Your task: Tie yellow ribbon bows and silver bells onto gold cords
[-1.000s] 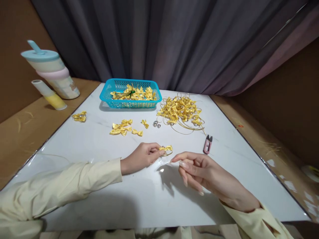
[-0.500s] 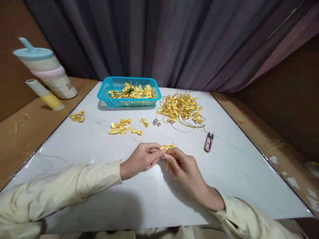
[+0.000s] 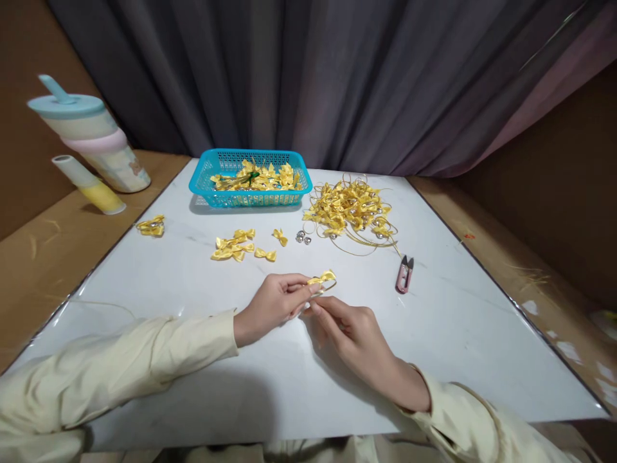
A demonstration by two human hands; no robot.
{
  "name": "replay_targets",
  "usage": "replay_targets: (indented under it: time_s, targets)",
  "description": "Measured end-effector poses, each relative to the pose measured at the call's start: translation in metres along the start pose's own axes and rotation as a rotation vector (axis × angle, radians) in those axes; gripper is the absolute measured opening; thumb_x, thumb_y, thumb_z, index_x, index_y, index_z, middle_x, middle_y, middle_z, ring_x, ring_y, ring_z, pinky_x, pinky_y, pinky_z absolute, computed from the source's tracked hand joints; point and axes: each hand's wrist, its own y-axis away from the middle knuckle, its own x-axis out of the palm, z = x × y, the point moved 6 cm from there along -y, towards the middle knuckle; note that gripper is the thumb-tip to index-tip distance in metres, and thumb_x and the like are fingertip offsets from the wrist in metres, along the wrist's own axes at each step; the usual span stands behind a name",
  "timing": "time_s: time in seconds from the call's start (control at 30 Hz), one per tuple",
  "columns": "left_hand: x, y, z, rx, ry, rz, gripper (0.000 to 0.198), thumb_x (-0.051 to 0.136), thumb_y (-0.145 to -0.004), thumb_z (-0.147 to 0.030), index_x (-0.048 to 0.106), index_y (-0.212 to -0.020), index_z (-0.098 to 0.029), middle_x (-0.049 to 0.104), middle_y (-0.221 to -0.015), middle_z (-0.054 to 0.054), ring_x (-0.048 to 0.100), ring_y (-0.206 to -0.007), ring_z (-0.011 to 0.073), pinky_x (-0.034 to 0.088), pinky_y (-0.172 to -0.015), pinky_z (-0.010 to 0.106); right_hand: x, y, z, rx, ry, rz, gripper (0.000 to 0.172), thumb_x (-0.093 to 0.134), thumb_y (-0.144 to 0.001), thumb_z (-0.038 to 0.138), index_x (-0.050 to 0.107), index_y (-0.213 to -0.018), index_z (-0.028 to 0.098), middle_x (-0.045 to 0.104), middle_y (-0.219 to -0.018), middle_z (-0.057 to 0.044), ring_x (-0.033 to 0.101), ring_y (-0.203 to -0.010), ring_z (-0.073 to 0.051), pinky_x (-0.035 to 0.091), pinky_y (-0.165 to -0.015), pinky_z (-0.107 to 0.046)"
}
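Note:
Between the thumb and fingers of my left hand [image 3: 276,301] is a yellow ribbon bow [image 3: 324,277], with a thin gold cord looping out on its right side. My right hand [image 3: 360,332] is just below and to the right, its thumb and forefinger pinched together close to the left fingertips. What that pinch holds, if anything, is too small to tell. Beyond the hands lie loose yellow bows [image 3: 233,246] in a small group and several small silver bells [image 3: 301,237].
A blue basket [image 3: 250,201] holding yellow bows stands at the back, beside a heap of bows with gold cords [image 3: 351,207]. Pink thread snips [image 3: 403,276] lie right. A few bows [image 3: 151,226], a thread spool [image 3: 91,186] and a tumbler [image 3: 96,138] are left.
My right hand has moved slightly down and left, off the bow. The bow and its cord loop now show more clearly in my left hand, which has barely moved.

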Motion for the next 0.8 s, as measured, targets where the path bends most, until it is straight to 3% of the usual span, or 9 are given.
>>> replay_targets:
  time_s: [0.2,0.33,0.6,0.8]
  targets:
    - [-0.005,-0.003,0.002,0.029,-0.007,-0.039,0.028,0.057,-0.080,-0.040,0.061,-0.075,-0.013,0.032,-0.040,-0.009,0.027,-0.038,0.0045,0.019,-0.037,0.019,-0.011,-0.002,-0.004,0.054,0.026,-0.164,0.029,0.038,-0.092,0.029,0.063,-0.097,0.016,0.053,-0.051,0.002,0.048,-0.044,-0.011,0.039,-0.049,-0.021]
    - [-0.009,-0.004,0.005,0.043,-0.032,-0.065,0.027,0.057,-0.081,-0.040,0.062,-0.076,-0.014,0.032,-0.038,-0.009,0.027,-0.036,0.0048,0.020,-0.038,0.019,-0.013,0.000,-0.004,0.016,0.076,-0.214,0.029,0.037,-0.093,0.028,0.061,-0.103,0.016,0.056,-0.055,0.001,0.052,-0.047,-0.012,0.041,-0.051,-0.022]
    - [-0.003,0.000,0.003,0.053,-0.101,-0.016,0.029,0.057,-0.082,-0.037,0.059,-0.067,-0.013,0.034,-0.036,-0.009,0.029,-0.035,0.0044,0.023,-0.039,0.019,-0.003,0.003,0.003,-0.228,0.324,-0.216,0.025,0.035,-0.092,0.019,0.057,-0.080,0.014,0.058,-0.057,-0.002,0.050,-0.045,-0.011,0.037,-0.048,-0.021]
    - [-0.001,0.002,0.002,0.078,-0.099,0.038,0.027,0.055,-0.082,-0.036,0.060,-0.072,-0.012,0.034,-0.037,-0.009,0.029,-0.034,0.0043,0.022,-0.037,0.019,-0.003,-0.001,-0.001,-0.168,0.287,-0.184,0.028,0.033,-0.092,0.021,0.054,-0.075,0.016,0.052,-0.051,0.001,0.042,-0.040,-0.009,0.032,-0.046,-0.020]
